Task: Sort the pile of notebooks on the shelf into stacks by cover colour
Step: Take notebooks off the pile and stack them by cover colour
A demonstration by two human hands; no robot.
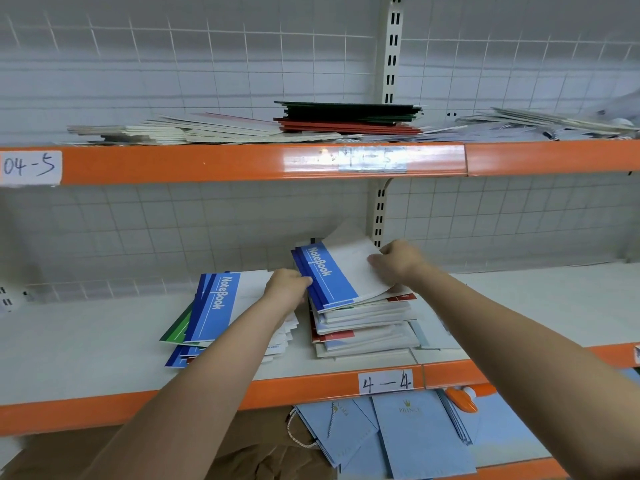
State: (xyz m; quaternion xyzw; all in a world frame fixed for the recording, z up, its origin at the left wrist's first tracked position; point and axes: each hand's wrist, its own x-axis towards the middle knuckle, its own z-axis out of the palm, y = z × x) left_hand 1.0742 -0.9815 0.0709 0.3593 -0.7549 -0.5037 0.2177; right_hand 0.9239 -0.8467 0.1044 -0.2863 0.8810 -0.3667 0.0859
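Notebooks (337, 275) (lower covers hidden) between both hands.

Pale blue bags (415, 441), perhaps paper.

White metal shelving with orange front rails (207, 162) stands against a white wire-grid back panel (207, 64); a slotted cream upright (393, 50) runs down the middle; handwritten paper labels read "04-5" (29, 167) and "4—4" (385, 382); the light is even and flat.
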